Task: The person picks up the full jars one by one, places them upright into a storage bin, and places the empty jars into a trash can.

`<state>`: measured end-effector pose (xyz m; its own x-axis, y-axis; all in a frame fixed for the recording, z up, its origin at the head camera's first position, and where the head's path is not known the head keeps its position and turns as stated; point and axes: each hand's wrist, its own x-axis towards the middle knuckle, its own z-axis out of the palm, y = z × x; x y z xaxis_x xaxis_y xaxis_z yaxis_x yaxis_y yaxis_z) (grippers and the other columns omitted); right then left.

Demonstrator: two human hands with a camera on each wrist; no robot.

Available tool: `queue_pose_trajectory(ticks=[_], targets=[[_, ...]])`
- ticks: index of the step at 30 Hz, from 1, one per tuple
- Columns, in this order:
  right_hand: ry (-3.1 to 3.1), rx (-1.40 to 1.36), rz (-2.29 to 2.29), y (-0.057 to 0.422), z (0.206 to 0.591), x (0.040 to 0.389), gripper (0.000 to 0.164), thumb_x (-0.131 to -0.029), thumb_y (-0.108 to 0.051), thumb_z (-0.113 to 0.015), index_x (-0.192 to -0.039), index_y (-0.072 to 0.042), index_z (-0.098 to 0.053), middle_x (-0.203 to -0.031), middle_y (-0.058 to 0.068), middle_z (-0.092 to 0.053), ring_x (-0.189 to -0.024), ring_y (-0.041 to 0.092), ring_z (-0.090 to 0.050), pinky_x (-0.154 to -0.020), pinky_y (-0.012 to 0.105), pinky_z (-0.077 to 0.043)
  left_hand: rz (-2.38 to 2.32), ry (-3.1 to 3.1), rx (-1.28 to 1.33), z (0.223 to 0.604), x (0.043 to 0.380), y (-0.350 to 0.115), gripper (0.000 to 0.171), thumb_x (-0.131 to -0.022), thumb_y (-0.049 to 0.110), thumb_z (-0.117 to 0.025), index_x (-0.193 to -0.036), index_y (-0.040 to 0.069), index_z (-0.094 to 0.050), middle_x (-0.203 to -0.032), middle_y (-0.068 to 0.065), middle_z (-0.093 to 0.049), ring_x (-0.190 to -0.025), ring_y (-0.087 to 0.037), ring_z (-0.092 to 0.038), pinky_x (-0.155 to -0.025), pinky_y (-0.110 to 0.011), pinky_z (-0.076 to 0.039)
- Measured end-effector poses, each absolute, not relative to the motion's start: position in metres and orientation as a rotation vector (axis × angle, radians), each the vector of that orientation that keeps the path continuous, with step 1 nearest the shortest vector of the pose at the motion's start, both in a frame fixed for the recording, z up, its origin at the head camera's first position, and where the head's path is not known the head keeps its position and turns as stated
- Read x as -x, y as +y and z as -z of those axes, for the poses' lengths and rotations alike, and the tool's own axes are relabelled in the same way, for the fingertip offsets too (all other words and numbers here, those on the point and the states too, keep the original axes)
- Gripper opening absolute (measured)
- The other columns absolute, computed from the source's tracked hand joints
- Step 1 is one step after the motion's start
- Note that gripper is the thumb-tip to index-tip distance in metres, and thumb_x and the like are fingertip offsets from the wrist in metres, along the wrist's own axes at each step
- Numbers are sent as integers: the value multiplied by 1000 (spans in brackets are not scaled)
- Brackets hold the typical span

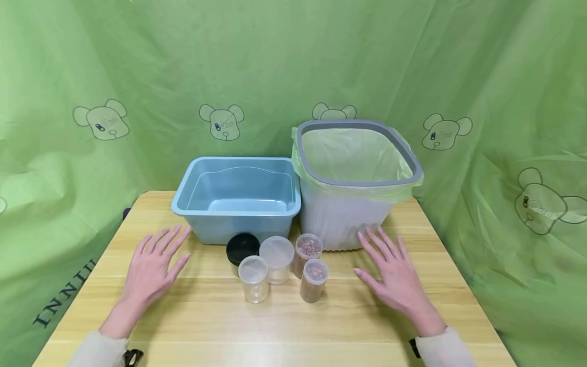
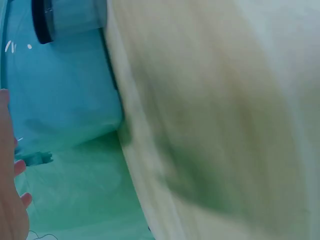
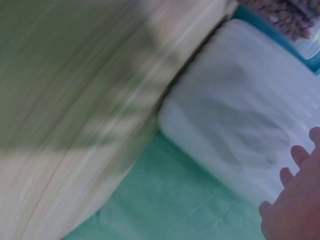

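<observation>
My left hand point(image 1: 149, 267), palm down with fingers spread, is at the left part of the table, in front of the blue basin point(image 1: 243, 229). On the other side my right hand point(image 1: 396, 278) spreads its fingers in front of the white trash bin point(image 1: 344, 219). Neither hand holds anything. Several jars stand grouped between them: a black-lidded jar point(image 1: 243, 247), a wide clear jar point(image 1: 277, 255), a smaller clear jar point(image 1: 254, 278), and two slim jars of brownish-pink pieces, a rear jar point(image 1: 308, 250) and a front jar point(image 1: 314, 280).
A pale green bag point(image 1: 357, 153) lines the bin under a grey rim ring point(image 1: 408, 153). Basin and bin stand side by side at the back of the wooden table point(image 1: 284, 331). A green curtain point(image 1: 266, 61) with bear-head prints hangs behind and around the table.
</observation>
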<state>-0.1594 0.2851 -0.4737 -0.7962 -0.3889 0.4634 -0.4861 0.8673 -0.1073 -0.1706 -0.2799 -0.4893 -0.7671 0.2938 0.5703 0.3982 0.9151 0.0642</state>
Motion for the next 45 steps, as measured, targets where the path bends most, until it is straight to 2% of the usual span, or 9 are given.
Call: queue_pose_trajectory(ticks=[2, 5, 10, 13, 16, 22, 26, 34, 45], targets=[[-2602, -666, -356, 277, 472, 159, 80, -96, -51, -62, -162, -18, -35, -166, 14, -35, -154, 41, -29, -131, 53, -2, 299, -2466, 471, 484, 176, -277, 59, -103, 48, -49, -158, 27, -44, -155, -11, -53, -138, -40, -48, -113, -62, -34], [-2616, -695, -435, 264, 469, 158, 81, -94, -45, -67, -163, -18, -34, -164, 13, -39, -148, 42, -38, -128, 58, -16, 378, -2438, 425, 476, 185, -275, 59, -103, 47, -50, -159, 27, -43, -156, -11, -51, -137, -41, -47, -110, -63, -36], [-2664, -730, -538, 244, 469, 154, 82, -94, -43, -70, -164, -24, -32, -158, 11, -47, -139, 38, -50, -112, 66, -39, 517, -2462, 339, 463, 201, -270, 61, -103, 42, -53, -161, 31, -37, -161, -10, -45, -140, -43, -43, -108, -66, -36], [-2673, -762, -566, 233, 470, 151, 81, -93, -44, -71, -163, -28, -33, -150, 9, -54, -131, 33, -56, -105, 63, -47, 619, -2486, 279, 456, 212, -269, 61, -104, 41, -52, -162, 31, -35, -164, -10, -41, -142, -43, -40, -106, -67, -36], [-2660, -798, -570, 224, 470, 150, 80, -93, -46, -72, -162, -28, -36, -137, 5, -60, -120, 25, -60, -96, 52, -53, 731, -2502, 225, 452, 223, -268, 61, -106, 43, -49, -163, 30, -33, -166, -11, -37, -144, -45, -36, -107, -69, -34], [-2648, -841, -566, 211, 471, 148, 77, -91, -51, -72, -159, -28, -43, -116, -5, -61, -97, 8, -57, -79, 31, -52, 951, -2472, 193, 453, 242, -265, 60, -106, 42, -50, -163, 27, -34, -167, -14, -33, -148, -46, -31, -112, -75, -28], [-2653, -857, -572, 204, 472, 146, 76, -91, -54, -72, -157, -28, -47, -110, -8, -60, -91, 7, -56, -76, 26, -50, 1082, -2438, 193, 458, 249, -263, 58, -107, 38, -52, -161, 25, -38, -166, -16, -34, -150, -45, -28, -113, -78, -25], [-2638, -857, -574, 198, 476, 147, 75, -89, -57, -74, -154, -29, -50, -107, -11, -58, -83, 2, -49, -70, 20, -46, 1189, -2394, 165, 469, 254, -260, 57, -106, 37, -55, -160, 25, -40, -166, -13, -33, -152, -40, -28, -118, -74, -23], [-2602, -874, -661, 196, 477, 148, 66, -89, -44, -79, -149, -24, -57, -109, -8, -60, -73, 2, -47, -62, 15, -44, 1328, -2321, 143, 473, 256, -256, 55, -105, 30, -59, -155, 12, -46, -166, -14, -31, -150, -38, -33, -116, -63, -39]])
